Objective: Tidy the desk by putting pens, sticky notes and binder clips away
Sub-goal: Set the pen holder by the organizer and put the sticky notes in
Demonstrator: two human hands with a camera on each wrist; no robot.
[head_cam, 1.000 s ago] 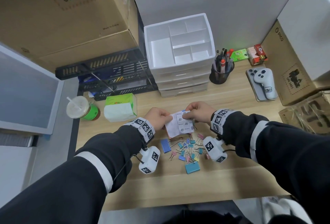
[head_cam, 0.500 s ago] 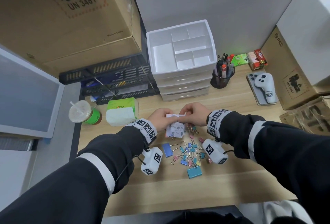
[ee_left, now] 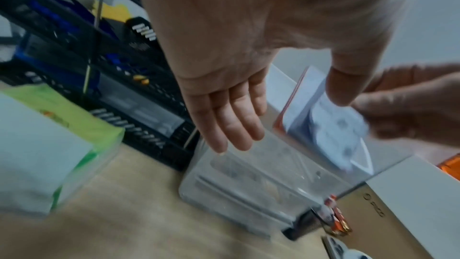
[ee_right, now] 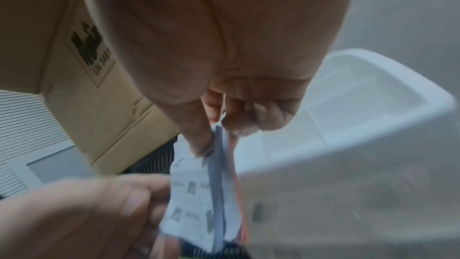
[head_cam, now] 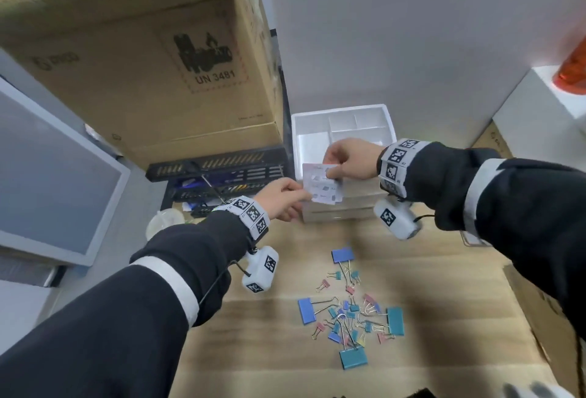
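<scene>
Two hands meet on one small pad of sticky notes (head_cam: 322, 186), held up in the air in front of the white drawer organizer (head_cam: 341, 131), well above the desk (head_cam: 269, 328). The right hand (head_cam: 352, 160) grips the pad's top edge from one o'clock, thumb pressed on the printed front and fingers curled behind; the right wrist view shows the thumb (ee_right: 196, 137) and curled fingers pinching the sheets (ee_right: 199, 194) between them. The left hand (head_cam: 280, 199) comes in from nine o'clock and touches the pad's lower left edge. In the left wrist view its thumb (ee_left: 346, 86) lies on the pad (ee_left: 331, 123) while the other fingers (ee_left: 231, 123) stretch out straight and loose below it, curled round nothing.

Binder clips (head_cam: 352, 312) lie scattered on the desk at six o'clock from the pad, well apart from both hands: blue, teal and pink ones, large and small, some overlapping. One large blue clip (head_cam: 342, 255) sits nearest the organizer, and a large teal clip (head_cam: 353, 358) lies nearest the person.

At ten o'clock from the pad stands a big cardboard box (head_cam: 142, 65) on a black tray stack (head_cam: 218, 175). A monitor (head_cam: 47, 175) sits at the far left. The left wrist view also shows a tissue box (ee_left: 49, 145) on the desk beside the black trays.
</scene>
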